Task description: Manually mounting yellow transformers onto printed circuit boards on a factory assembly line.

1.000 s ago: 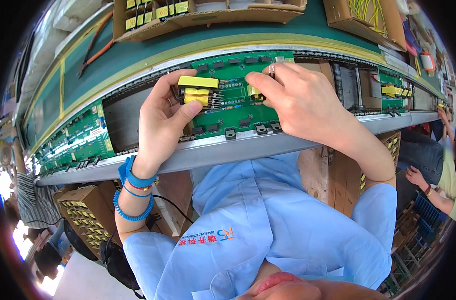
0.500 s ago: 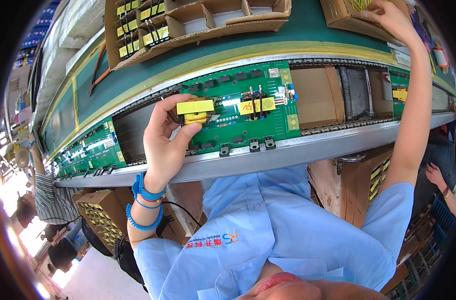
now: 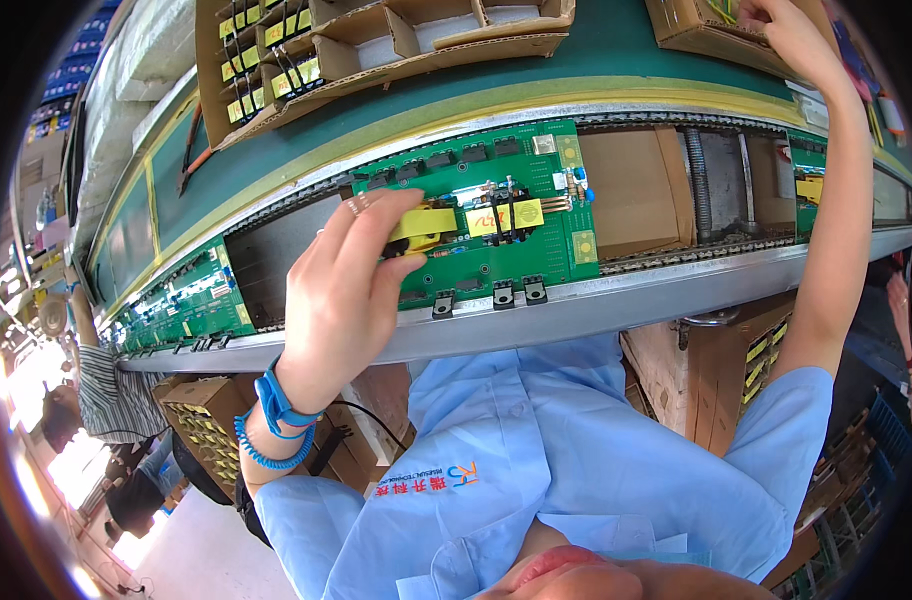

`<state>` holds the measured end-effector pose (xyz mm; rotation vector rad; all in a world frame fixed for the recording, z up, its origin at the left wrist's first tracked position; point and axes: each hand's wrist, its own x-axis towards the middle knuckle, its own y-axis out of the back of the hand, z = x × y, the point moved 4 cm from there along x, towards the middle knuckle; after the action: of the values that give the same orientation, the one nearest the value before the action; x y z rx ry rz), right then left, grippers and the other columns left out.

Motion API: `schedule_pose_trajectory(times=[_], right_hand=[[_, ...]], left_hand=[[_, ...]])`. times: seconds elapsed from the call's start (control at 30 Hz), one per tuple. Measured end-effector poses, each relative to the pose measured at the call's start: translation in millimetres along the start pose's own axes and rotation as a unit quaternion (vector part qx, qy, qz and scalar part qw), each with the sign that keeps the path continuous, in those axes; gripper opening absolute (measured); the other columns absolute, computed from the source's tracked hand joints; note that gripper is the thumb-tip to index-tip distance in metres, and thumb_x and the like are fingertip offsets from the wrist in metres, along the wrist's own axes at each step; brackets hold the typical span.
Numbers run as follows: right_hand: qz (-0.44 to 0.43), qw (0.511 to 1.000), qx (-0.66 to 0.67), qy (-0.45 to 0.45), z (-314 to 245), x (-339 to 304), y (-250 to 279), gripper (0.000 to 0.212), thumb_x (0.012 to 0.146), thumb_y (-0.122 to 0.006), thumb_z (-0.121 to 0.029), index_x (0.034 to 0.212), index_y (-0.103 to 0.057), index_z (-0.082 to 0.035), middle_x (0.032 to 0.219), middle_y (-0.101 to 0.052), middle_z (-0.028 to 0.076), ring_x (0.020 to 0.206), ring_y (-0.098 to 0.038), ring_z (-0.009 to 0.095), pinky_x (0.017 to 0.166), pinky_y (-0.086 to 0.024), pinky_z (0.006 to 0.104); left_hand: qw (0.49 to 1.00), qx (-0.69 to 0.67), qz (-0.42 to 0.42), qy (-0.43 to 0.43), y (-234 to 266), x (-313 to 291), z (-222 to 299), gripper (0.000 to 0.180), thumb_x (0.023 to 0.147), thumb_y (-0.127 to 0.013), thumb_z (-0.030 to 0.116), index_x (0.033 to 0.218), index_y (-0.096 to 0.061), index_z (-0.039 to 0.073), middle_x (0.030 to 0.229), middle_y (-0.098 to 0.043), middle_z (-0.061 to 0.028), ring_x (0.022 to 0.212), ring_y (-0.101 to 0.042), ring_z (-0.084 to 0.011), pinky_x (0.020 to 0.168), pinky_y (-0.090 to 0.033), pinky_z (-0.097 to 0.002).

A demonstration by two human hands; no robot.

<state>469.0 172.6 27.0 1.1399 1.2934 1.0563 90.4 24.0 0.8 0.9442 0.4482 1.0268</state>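
Note:
My left hand [image 3: 344, 275] is closed on a yellow-taped transformer [image 3: 426, 226], thumb below and fingers above, at the left part of a green circuit board [image 3: 536, 262]. Whether the transformer is seated there I cannot tell; my fingers cover its left end. Just right of it, a second transformer [image 3: 511, 216] with a yellow label and dark upright leads sits on the same board. At the upper right, my right hand [image 3: 791, 38] has its fingers bent into a cardboard box [image 3: 691, 25] holding thin yellow-green strands [image 3: 724, 10]. Its fingertips are partly cut off and what they pinch is hidden.
The board rests on a chain conveyor with a metal rail [image 3: 676, 292]. Other green boards [image 3: 181, 305] lie along it to both sides. Behind stands a divided cardboard tray [image 3: 441, 48] with labelled transformers in its left cells. A tool with orange handles [image 3: 196, 165] lies left of it.
My left hand has shifted slightly right with the transformer, its fingers now covering more of it. My right hand's fingers have curled in more at the box.

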Motion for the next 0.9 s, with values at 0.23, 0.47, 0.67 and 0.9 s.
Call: schedule_pose_trajectory(times=[0.23,0.47,0.67,0.9], right_hand=[[0.019,0.997,0.068,0.005,7,2,-5,0.022,0.08,-0.058,-0.007,0.094,-0.066,0.008,0.093,-0.067,0.025,0.094,-0.064,0.037,0.083,-0.049,0.0408],[0.089,0.995,0.02,0.036,20,5,-9,0.025,0.072,-0.057,-0.002,0.093,-0.069,0.006,0.089,-0.068,0.026,0.091,-0.067,0.038,0.081,-0.051,0.0408],[0.122,0.992,0.013,0.04,-1,-1,-5,0.025,0.071,-0.059,-0.001,0.091,-0.072,0.003,0.085,-0.068,0.026,0.086,-0.067,0.037,0.08,-0.052,0.0408],[0.168,0.984,-0.052,0.02,96,39,-23,0.03,0.088,-0.062,-0.018,0.115,-0.067,-0.008,0.088,-0.07,0.013,0.081,-0.068,0.02,0.076,-0.051,0.0315]], left_hand=[[0.993,0.098,-0.06,-0.041,-5,11,12,0.048,0.078,-0.069,0.002,0.124,-0.055,0.008,0.102,-0.06,-0.0115,0.078,-0.062,-0.031,0.065,-0.053,-0.0403],[0.976,0.142,-0.161,-0.024,-5,18,24,0.05,0.077,-0.068,0.0,0.125,-0.054,0.003,0.106,-0.061,-0.0166,0.087,-0.063,-0.0341,0.07,-0.053,-0.0403],[0.963,0.221,-0.133,-0.072,-15,12,21,0.043,0.077,-0.065,0.004,0.118,-0.054,0.001,0.103,-0.061,-0.0148,0.078,-0.064,-0.0263,0.062,-0.054,-0.034],[0.972,0.22,-0.066,-0.059,-18,9,27,0.046,0.08,-0.067,0.004,0.125,-0.055,0.006,0.106,-0.061,-0.0122,0.081,-0.064,-0.0288,0.063,-0.055,-0.0361]])
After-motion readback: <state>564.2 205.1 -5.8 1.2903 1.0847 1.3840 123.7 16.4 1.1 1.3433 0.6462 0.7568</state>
